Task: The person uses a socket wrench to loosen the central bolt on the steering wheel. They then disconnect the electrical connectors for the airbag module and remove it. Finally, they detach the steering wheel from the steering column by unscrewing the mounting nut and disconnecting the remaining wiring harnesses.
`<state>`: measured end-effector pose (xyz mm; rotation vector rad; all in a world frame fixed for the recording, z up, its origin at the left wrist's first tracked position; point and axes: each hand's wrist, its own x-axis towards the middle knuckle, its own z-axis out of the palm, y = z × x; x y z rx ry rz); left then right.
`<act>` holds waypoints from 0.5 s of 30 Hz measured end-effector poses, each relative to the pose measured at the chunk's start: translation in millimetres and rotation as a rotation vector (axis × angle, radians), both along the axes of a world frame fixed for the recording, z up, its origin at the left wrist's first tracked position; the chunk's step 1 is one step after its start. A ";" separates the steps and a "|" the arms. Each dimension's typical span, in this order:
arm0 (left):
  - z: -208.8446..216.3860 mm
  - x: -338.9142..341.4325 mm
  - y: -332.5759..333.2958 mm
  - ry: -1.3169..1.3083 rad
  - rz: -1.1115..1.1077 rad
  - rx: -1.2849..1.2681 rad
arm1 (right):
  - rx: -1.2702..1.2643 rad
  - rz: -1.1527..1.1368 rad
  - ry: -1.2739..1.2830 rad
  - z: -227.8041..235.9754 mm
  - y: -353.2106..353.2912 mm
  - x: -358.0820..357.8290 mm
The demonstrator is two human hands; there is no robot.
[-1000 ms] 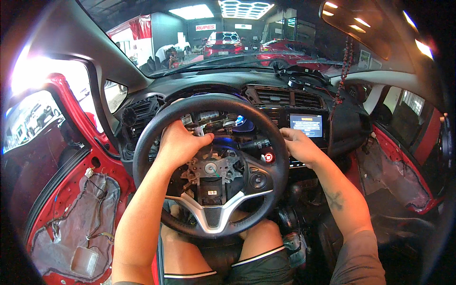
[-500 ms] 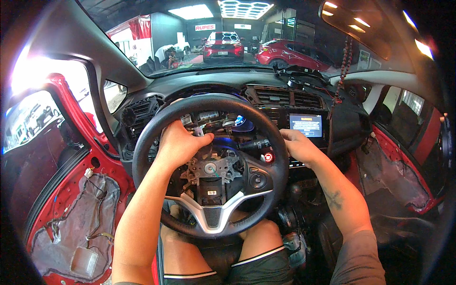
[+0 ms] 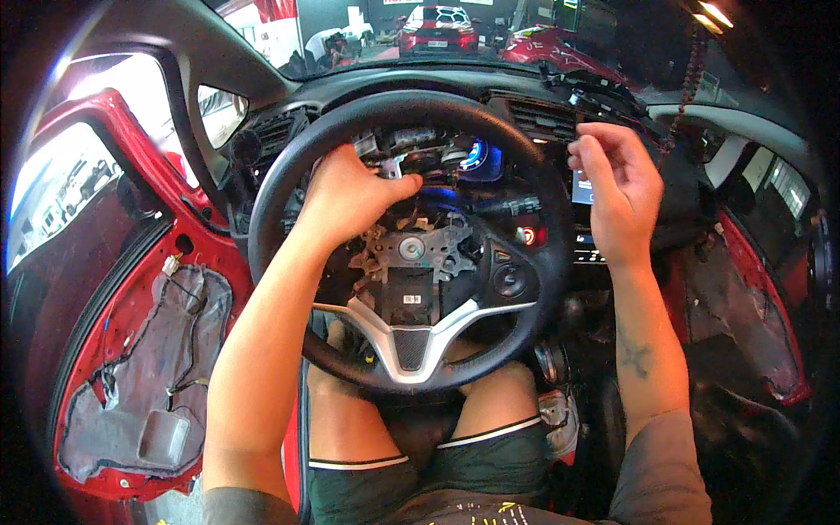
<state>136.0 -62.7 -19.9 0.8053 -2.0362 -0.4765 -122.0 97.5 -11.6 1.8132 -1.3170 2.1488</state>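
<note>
Change of state: the right hand (image 3: 623,191) has drawn away from the 3 o'clock side of the wheel (image 3: 414,348) and is now raised outside the rim, toward 2 o'clock. The left hand (image 3: 350,197) keeps its position at 10 to 11 o'clock. The view has tilted down, so the wheel sits higher in it. Consequence, as judged: 1 hand stays engaged at the wheel and 1 is free.

Right hand: half open, fingers loosely curled, thumb alongside; no item is visible in it. It covers part of the screen (image 3: 581,191) and appears clear of the rim.

Left hand: thumb extended toward 3 o'clock, near the bare metal parts (image 3: 394,166) behind the wheel. The fingers pass out of sight near the rim at 11 o'clock; whether they grip anything cannot be told.

Wheel: directly ahead, at 12 o'clock from the person, hub (image 3: 411,251) exposed. Inside the rim outline, the gauge (image 3: 475,157) shows blue at 1 o'clock and the stalk (image 3: 514,206) at 2 to 3 o'clock.
</note>
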 end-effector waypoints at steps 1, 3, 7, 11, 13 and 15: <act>-2.8 5.6 -2.0 0.006 0.031 -0.068 | -0.068 0.050 0.029 -5.6 6.2 18.0; -4.2 1.9 -2.8 -0.006 0.012 -0.036 | 0.012 -0.077 0.153 -21.5 20.5 46.8; -6.6 -6.2 -15.6 -0.041 -0.099 -0.080 | 0.145 -0.188 0.551 -38.9 8.0 61.7; -5.8 -3.2 -20.6 -0.088 -0.123 0.025 | 0.207 -0.414 1.037 -35.7 -22.5 77.6; -10.6 -1.0 -22.7 -0.049 -0.140 0.013 | 0.330 -0.435 1.137 -36.5 -37.0 86.7; -14.9 1.3 -23.9 0.034 -0.167 0.011 | 0.387 -0.423 1.151 -38.0 -47.7 95.2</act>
